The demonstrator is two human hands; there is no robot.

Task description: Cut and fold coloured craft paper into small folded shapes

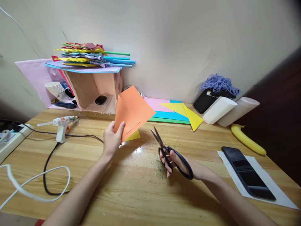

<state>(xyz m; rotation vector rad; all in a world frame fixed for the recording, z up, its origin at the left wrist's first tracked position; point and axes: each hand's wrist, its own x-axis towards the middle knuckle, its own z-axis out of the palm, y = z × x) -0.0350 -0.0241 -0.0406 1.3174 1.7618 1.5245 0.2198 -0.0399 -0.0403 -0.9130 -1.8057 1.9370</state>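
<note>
An orange paper [133, 108], creased and with a slit near its lower edge, is raised over the table in my left hand [112, 139], the thumb pressed on its front. Part of a yellow paper [134, 135] shows behind its lower corner. My right hand [172, 160] has its fingers through the handles of black scissors [163, 142]. The blades are slightly apart and point up and left, just right of the orange paper, without touching it.
A glue gun [61, 127] with cables lies left, near a power strip [16, 141]. Behind are a cardboard box [88, 88] under paper flowers [80, 56], and coloured sheets [169, 116]. At right are paper rolls [219, 110], a banana [248, 139] and a phone [248, 172].
</note>
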